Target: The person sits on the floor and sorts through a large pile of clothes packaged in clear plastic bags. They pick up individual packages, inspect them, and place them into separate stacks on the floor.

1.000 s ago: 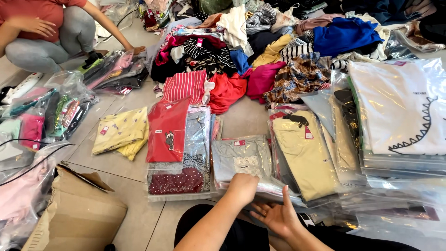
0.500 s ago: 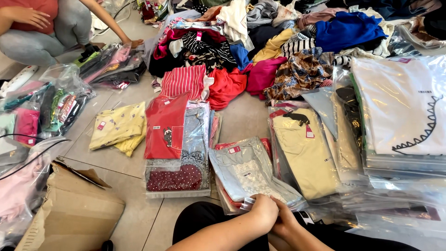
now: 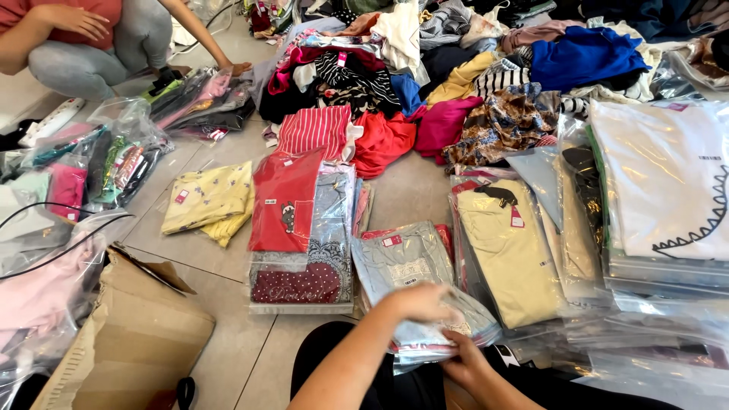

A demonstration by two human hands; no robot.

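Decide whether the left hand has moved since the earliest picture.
Yes. The left hand moved right and nearer, off the grey bagged garment's middle onto its near end.

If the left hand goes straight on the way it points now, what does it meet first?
The left hand rests on the grey bagged garment and points up-right; probably it would meet the bagged beige garment first, though depth is unclear.

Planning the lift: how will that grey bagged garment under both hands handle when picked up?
The grey bagged garment is probably floppy, as it is folded cloth in thin film. The glossy plastic looks slippery, so it may slide off the stack. It is likely light; left hand and right hand already grip its near edge.
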